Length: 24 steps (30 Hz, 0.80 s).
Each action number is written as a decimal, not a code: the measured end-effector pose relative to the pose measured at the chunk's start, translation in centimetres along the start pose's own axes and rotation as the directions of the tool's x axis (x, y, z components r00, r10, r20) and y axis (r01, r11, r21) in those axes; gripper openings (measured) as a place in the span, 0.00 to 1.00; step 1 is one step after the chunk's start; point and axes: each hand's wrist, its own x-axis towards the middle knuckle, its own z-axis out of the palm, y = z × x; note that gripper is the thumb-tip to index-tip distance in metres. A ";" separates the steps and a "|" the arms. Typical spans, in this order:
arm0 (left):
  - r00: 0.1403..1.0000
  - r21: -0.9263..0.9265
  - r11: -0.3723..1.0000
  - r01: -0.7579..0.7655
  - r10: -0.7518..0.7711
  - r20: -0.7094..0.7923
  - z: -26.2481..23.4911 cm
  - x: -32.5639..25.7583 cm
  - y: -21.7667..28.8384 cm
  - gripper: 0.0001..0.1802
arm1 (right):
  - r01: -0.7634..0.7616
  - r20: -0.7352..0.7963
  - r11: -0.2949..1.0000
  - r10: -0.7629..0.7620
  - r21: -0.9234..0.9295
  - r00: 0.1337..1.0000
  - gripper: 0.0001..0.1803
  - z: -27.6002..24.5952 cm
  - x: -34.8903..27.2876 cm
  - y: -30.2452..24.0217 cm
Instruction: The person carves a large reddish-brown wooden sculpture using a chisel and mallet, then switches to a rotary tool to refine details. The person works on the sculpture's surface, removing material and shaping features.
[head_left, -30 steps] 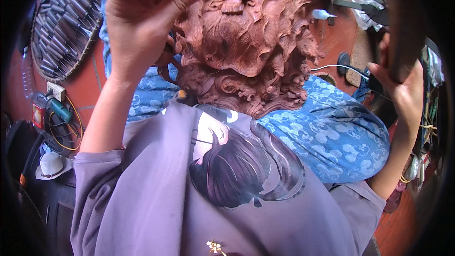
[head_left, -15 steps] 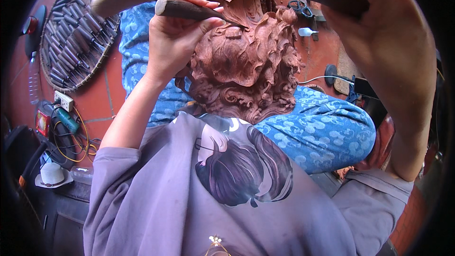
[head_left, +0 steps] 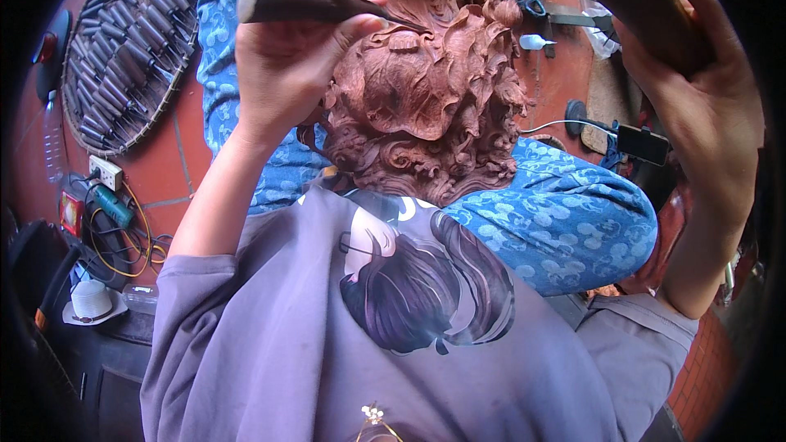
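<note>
Red floor tiles (head_left: pixel 164 173) spread around the wood carving (head_left: pixel 401 98), which sits between blue-trousered legs (head_left: pixel 565 229). The left hand (head_left: pixel 282 74) pinches a chisel (head_left: pixel 315 8) between thumb and fingers, its tip against the carving; the right hand (head_left: pixel 708 115) wraps its fingers round a dark wooden mallet (head_left: pixel 630 0). Chiselling seems in hand; any blow calls for a steady blade. Leftward, a round woven tray (head_left: pixel 152 127) holds dark-handled tools (head_left: pixel 123 61), some blades toward its right edge
</note>
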 end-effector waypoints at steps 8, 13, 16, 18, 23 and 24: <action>0.999 0.094 0.995 -0.035 0.035 0.004 -0.5 -0.6 -1.3 0.20 | -0.003 0.021 1.000 0.003 0.001 1.000 0.32 0.8 0.0 -0.3; 0.997 0.059 0.996 0.069 -0.071 0.033 -0.9 -0.6 -0.9 0.18 | 0.000 0.028 1.000 0.000 -0.003 1.000 0.33 1.0 0.0 -0.5; 0.997 -0.001 0.998 0.071 -0.071 0.035 -0.6 -0.4 -0.6 0.17 | -0.001 0.024 1.000 0.001 -0.008 1.000 0.33 0.9 -0.1 -0.6; 0.997 0.009 0.998 0.069 -0.070 0.031 -0.3 -0.4 -0.6 0.17 | -0.002 0.025 1.000 0.002 -0.013 1.000 0.34 0.9 -0.1 -0.6; 0.996 0.160 0.987 0.015 -0.029 0.082 0.5 0.1 -0.3 0.17 | -0.008 0.012 1.000 0.008 -0.020 1.000 0.34 0.9 -0.5 -0.5; 0.994 0.227 0.974 0.018 -0.042 0.102 0.7 0.5 0.0 0.17 | -0.010 0.009 1.000 0.010 -0.022 1.000 0.34 0.9 -0.6 -0.5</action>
